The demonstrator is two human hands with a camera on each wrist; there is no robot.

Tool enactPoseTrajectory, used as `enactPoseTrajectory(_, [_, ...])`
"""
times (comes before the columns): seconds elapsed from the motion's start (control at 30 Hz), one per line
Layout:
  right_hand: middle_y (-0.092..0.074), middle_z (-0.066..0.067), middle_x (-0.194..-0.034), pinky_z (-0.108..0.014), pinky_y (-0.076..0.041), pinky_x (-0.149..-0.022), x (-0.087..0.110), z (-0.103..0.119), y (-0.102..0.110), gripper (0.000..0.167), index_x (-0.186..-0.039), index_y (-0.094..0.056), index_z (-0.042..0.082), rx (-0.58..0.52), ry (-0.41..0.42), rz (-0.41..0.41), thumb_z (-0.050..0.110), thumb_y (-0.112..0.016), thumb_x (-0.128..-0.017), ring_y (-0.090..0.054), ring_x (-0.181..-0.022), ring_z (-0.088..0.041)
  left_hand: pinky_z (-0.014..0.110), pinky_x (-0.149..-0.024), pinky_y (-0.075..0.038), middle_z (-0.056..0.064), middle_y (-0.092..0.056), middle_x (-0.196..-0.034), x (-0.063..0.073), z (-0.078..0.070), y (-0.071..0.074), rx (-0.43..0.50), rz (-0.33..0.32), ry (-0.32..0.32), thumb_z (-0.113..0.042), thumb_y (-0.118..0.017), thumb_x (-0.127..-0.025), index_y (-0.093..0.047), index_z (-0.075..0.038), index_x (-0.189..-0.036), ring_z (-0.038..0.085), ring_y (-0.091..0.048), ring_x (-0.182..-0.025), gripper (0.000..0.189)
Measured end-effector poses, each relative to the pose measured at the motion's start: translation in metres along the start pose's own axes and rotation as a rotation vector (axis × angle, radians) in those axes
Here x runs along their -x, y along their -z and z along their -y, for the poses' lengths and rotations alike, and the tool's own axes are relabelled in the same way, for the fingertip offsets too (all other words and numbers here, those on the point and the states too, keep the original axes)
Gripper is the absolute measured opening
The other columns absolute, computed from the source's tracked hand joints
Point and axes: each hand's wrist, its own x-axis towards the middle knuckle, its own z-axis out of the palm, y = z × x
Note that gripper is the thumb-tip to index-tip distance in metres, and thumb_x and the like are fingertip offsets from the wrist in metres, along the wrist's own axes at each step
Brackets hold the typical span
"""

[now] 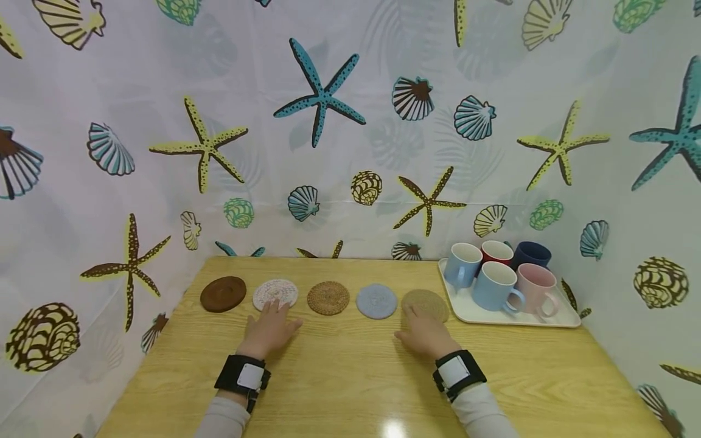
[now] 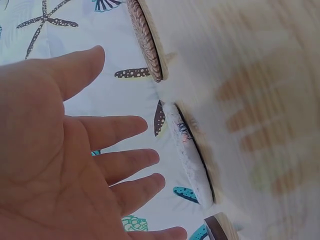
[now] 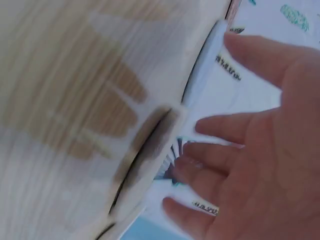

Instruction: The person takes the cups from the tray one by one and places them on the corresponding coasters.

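Several round coasters lie in a row across the wooden table: a dark brown one, a white speckled one, a woven brown one, a light blue-grey one and a tan one. My left hand hovers palm down by the white speckled coaster, fingers spread and holding nothing; the left wrist view shows a gap between fingertips and coaster. Over the near edge of the tan coaster is my right hand, its fingers extended and loosely bent, with nothing held.
At the back right a white tray holds light blue mugs, a red mug, a navy mug and a pink mug. A shell-and-starfish curtain hangs behind the wooden table and at its sides.
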Motion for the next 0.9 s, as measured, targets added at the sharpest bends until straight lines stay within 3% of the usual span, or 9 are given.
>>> enactPoseTrajectory(0.13, [-0.035, -0.03, -0.15, -0.061, -0.031, -0.112, 0.002, -0.013, 0.001, 0.075, -0.145, -0.038, -0.007, 0.062, -0.074, 0.006, 0.042, -0.062, -0.092, -0.035, -0.14, -0.045, 0.076, -0.109, -0.012, 0.024, -0.024, -0.158, 0.004, -0.002, 0.001, 0.004, -0.012, -0.015, -0.043, -0.05, -0.1, -0.037, -0.005, -0.149, 0.045, -0.016, -0.148, 0.064])
enactPoseTrajectory(0.33, [-0.035, -0.033, -0.149, -0.061, -0.031, -0.112, -0.005, -0.022, 0.001, 0.077, -0.143, -0.038, -0.01, 0.052, -0.045, 0.021, 0.042, -0.062, -0.092, -0.034, -0.14, -0.047, 0.076, -0.109, -0.014, 0.024, -0.025, -0.158, 0.005, -0.004, 0.001, -0.011, -0.021, -0.034, -0.043, -0.049, -0.1, -0.037, -0.006, -0.149, 0.044, -0.018, -0.148, 0.063])
enactPoseTrajectory(0.47, [-0.038, -0.032, -0.148, -0.059, -0.036, -0.108, -0.009, -0.027, 0.003, 0.073, -0.142, -0.041, -0.008, 0.052, -0.045, -0.023, 0.041, -0.062, -0.092, -0.04, -0.135, -0.048, 0.075, -0.11, -0.015, 0.024, -0.027, -0.157, 0.008, -0.012, 0.001, 0.01, -0.051, -0.053, -0.041, -0.051, -0.099, -0.038, -0.005, -0.149, 0.045, -0.017, -0.147, 0.062])
enactPoseTrajectory(0.63, [-0.053, -0.026, -0.136, -0.058, -0.046, -0.099, -0.001, -0.041, 0.019, 0.054, -0.133, -0.053, -0.004, 0.0, -0.073, -0.178, 0.035, -0.059, -0.095, -0.054, -0.121, -0.046, 0.073, -0.108, -0.023, 0.025, -0.037, -0.152, 0.013, -0.029, -0.003, -0.013, -0.188, -0.112, -0.039, -0.055, -0.098, -0.046, -0.004, -0.143, 0.047, -0.025, -0.144, 0.058])
enactPoseTrajectory(0.77, [-0.064, -0.022, -0.119, -0.055, -0.051, -0.087, 0.018, -0.062, 0.048, 0.038, -0.118, -0.064, 0.001, -0.046, -0.114, -0.269, 0.032, -0.055, -0.097, -0.062, -0.109, -0.04, 0.063, -0.104, -0.039, 0.025, -0.054, -0.136, 0.01, -0.052, -0.011, -0.002, -0.327, -0.191, -0.037, -0.059, -0.096, -0.057, 0.0, -0.131, 0.045, -0.047, -0.13, 0.05])
enactPoseTrajectory(0.9, [-0.07, -0.018, -0.1, -0.047, -0.053, -0.07, 0.045, -0.089, 0.081, 0.035, -0.104, -0.067, 0.001, -0.09, -0.167, -0.364, 0.032, -0.053, -0.098, -0.066, -0.088, -0.033, 0.05, -0.093, -0.051, 0.02, -0.066, -0.119, 0.002, -0.081, -0.021, 0.06, -0.365, -0.254, -0.035, -0.06, -0.097, -0.064, 0.001, -0.12, 0.036, -0.062, -0.111, 0.044])
